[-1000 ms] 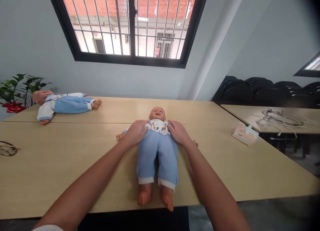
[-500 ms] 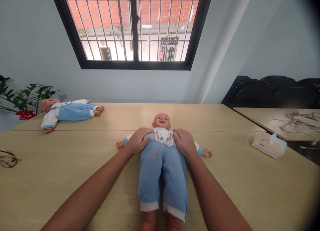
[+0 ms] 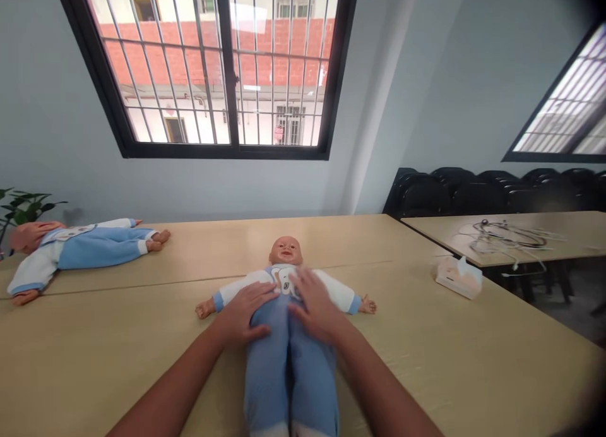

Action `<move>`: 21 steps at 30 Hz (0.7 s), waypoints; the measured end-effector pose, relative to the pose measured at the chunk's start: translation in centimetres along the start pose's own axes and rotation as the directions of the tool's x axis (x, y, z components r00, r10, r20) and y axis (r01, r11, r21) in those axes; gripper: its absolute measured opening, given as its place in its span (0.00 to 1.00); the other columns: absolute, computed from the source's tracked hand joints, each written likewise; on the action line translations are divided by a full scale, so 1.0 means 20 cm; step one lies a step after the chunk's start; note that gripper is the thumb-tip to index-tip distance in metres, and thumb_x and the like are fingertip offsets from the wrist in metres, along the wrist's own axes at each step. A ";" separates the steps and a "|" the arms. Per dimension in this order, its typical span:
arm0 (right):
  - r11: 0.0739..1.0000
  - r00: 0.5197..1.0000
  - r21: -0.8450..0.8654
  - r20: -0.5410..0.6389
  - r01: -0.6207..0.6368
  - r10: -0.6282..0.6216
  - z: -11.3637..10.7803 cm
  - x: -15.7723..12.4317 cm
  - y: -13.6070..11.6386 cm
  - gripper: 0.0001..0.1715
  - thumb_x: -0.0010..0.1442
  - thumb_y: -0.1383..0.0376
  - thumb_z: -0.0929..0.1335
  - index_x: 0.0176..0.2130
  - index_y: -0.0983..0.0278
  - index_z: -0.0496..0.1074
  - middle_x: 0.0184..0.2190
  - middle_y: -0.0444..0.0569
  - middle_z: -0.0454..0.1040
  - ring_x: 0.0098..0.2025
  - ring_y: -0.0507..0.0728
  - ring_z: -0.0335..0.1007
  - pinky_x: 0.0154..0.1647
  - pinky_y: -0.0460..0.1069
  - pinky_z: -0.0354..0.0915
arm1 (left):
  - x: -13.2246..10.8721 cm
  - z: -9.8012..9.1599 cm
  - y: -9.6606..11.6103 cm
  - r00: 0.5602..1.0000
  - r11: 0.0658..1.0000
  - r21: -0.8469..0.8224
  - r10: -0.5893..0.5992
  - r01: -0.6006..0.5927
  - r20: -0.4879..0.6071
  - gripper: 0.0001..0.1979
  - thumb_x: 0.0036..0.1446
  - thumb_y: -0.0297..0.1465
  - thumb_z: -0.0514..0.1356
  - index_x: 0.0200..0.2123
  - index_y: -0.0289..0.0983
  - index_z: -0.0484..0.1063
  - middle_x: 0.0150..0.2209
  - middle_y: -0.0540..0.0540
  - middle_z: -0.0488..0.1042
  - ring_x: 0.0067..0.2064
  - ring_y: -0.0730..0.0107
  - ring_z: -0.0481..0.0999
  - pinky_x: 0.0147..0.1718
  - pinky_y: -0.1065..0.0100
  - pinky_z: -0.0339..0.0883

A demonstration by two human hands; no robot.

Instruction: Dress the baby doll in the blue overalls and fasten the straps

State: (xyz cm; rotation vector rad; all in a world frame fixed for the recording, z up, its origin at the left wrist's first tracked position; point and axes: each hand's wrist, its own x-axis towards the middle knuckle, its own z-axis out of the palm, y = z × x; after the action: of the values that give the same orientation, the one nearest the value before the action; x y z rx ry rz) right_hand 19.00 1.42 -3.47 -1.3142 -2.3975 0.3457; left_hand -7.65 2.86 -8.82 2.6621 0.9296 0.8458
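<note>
Since the earlier frame both hands have slid inward from the flanks of the doll onto its middle, and the doll's two arms now lie uncovered, stretched out to either side.

The bench is a long pale wooden top; a second one stands apart at the right with a tangle of cables on it, dark chairs behind. The doll in blue trousers lies on its back at the middle of the near edge, head toward the far edge, legs running out of view at the bottom. A second doll lies on its back at the far left corner, beside a green plant.

The left hand rests flat on the doll's belly, fingers slightly spread and pointing toward the chest. The right hand lies flat just beside it, fingers together, covering part of the elephant bib. Neither grips anything.

A tissue box sits near the right edge.
</note>
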 end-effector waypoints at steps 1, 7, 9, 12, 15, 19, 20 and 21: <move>0.999 0.998 0.023 0.049 0.030 -0.031 0.00 -0.05 -0.07 0.44 0.68 0.48 0.64 0.74 0.62 0.51 0.76 0.58 0.43 0.77 0.69 0.33 0.74 0.68 0.40 | 0.00 0.02 0.00 1.000 1.000 0.008 -0.015 0.015 -0.010 0.38 0.63 0.55 0.56 0.70 0.42 0.58 0.71 0.37 0.60 0.71 0.49 0.59 0.70 0.46 0.53; 0.997 0.991 0.071 0.124 0.030 -0.039 0.13 -0.26 -0.33 0.56 0.61 0.41 0.69 0.75 0.53 0.42 0.77 0.47 0.39 0.78 0.68 0.28 0.75 0.70 0.25 | 0.00 0.11 -0.03 0.961 0.975 -0.131 -0.200 0.177 -0.190 0.34 0.63 0.47 0.62 0.67 0.40 0.61 0.63 0.36 0.70 0.64 0.50 0.70 0.65 0.48 0.64; 0.998 0.994 0.047 0.102 -0.037 0.032 0.18 -0.24 -0.32 0.58 0.61 0.40 0.69 0.76 0.54 0.40 0.77 0.48 0.39 0.78 0.69 0.26 0.73 0.73 0.20 | -0.01 0.13 -0.05 0.920 0.947 -0.216 -0.289 0.236 -0.263 0.30 0.63 0.45 0.61 0.64 0.40 0.63 0.58 0.37 0.74 0.59 0.52 0.74 0.61 0.49 0.68; 0.995 0.993 -0.001 0.068 -0.100 0.100 0.23 -0.14 -0.28 0.59 0.60 0.38 0.67 0.76 0.57 0.42 0.77 0.50 0.38 0.77 0.71 0.25 0.69 0.76 0.15 | -0.02 0.12 -0.11 0.819 0.894 -0.321 -0.425 0.313 -0.385 0.25 0.66 0.44 0.56 0.60 0.37 0.65 0.49 0.39 0.76 0.51 0.56 0.77 0.56 0.52 0.70; 0.985 0.986 -0.054 0.024 -0.163 0.164 0.25 -0.01 -0.21 0.58 0.61 0.35 0.64 0.75 0.59 0.43 0.77 0.51 0.39 0.77 0.71 0.25 0.67 0.78 0.13 | -0.04 0.10 -0.16 0.728 0.827 -0.404 -0.547 0.392 -0.414 0.24 0.65 0.47 0.56 0.55 0.37 0.69 0.44 0.42 0.76 0.47 0.58 0.76 0.53 0.55 0.70; 0.948 0.955 -0.117 -0.019 -0.297 0.297 0.25 0.19 -0.08 0.56 0.62 0.34 0.61 0.75 0.61 0.44 0.77 0.54 0.38 0.77 0.71 0.23 0.66 0.79 0.14 | -0.04 0.07 -0.20 0.635 0.724 -0.533 -0.669 0.439 -0.386 0.23 0.62 0.48 0.57 0.51 0.36 0.70 0.39 0.46 0.74 0.41 0.63 0.75 0.44 0.63 0.72; 0.934 0.942 -0.129 -0.026 -0.334 0.334 0.24 0.25 -0.03 0.57 0.63 0.34 0.61 0.75 0.61 0.43 0.77 0.54 0.37 0.77 0.71 0.22 0.66 0.79 0.14 | -0.04 0.06 -0.21 0.607 0.701 -0.559 -0.693 0.443 -0.388 0.24 0.62 0.48 0.57 0.51 0.36 0.70 0.39 0.46 0.74 0.41 0.63 0.75 0.43 0.64 0.71; 0.918 0.928 -0.137 -0.033 -0.372 0.372 0.24 0.31 0.02 0.56 0.63 0.35 0.60 0.75 0.62 0.43 0.77 0.54 0.36 0.77 0.71 0.21 0.66 0.79 0.15 | -0.04 0.06 -0.21 0.586 0.682 -0.578 -0.712 0.448 -0.386 0.24 0.61 0.48 0.57 0.50 0.36 0.70 0.39 0.46 0.74 0.41 0.63 0.76 0.42 0.65 0.71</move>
State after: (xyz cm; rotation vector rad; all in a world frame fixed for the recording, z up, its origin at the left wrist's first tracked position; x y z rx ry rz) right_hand 14.10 6.69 -6.52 -1.8393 -2.1898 0.2756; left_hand -9.57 5.77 -11.67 1.5112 1.4550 1.4972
